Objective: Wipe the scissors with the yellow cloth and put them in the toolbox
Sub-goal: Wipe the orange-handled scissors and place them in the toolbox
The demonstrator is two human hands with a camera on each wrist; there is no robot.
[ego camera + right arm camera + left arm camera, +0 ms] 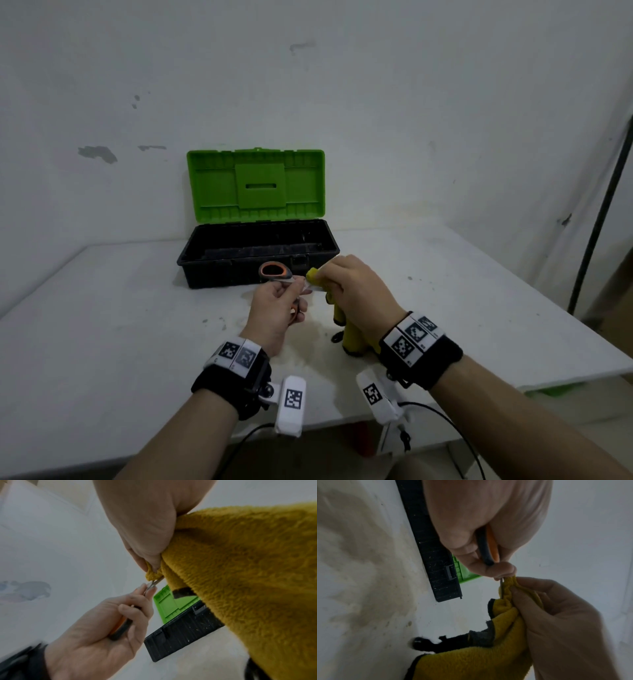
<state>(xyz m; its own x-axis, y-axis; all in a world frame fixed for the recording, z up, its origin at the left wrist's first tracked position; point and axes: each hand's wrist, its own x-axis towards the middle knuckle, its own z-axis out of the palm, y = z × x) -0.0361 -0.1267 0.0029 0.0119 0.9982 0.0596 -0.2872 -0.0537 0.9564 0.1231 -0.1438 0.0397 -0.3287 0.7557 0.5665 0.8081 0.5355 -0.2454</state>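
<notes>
My left hand point(279, 301) grips the scissors point(274, 272) by their orange-and-black handles point(488, 547), just in front of the toolbox. The metal blades point(155, 584) point right into a fold of the yellow cloth point(352, 337). My right hand point(356, 291) pinches that cloth point(508, 597) around the blades, so their tips are hidden. The rest of the cloth point(248, 574) hangs below the right hand down to the table. The toolbox point(255, 262) is black with its green lid point(255, 183) standing open against the wall.
The white table point(102, 325) carries stains around the hands. Its right edge point(548, 346) slants toward me. A dark pole point(596, 219) stands at the far right. Cables hang from the wrist cameras below the front edge.
</notes>
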